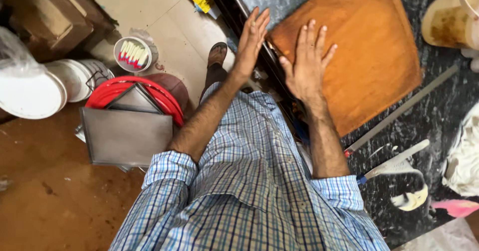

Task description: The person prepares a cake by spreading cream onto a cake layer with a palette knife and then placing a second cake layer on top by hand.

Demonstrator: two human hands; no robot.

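Observation:
A square brown wooden board point(369, 46) lies on a dark speckled counter point(439, 111). My right hand point(307, 61) rests flat on the board's near-left part, fingers spread, holding nothing. My left hand point(250, 41) is held edge-on at the board's left corner, fingers straight and together, over the counter's edge; whether it touches the board I cannot tell. Both forearms come out of rolled blue checked sleeves.
A long metal rod point(404, 109) and a white scraper point(399, 167) lie on the counter, with a beige jug point(449, 19) at the far right. Down on the floor stand grey metal trays point(127, 133) on a red tub point(164, 99), white buckets point(35, 94) and a small bowl point(132, 54).

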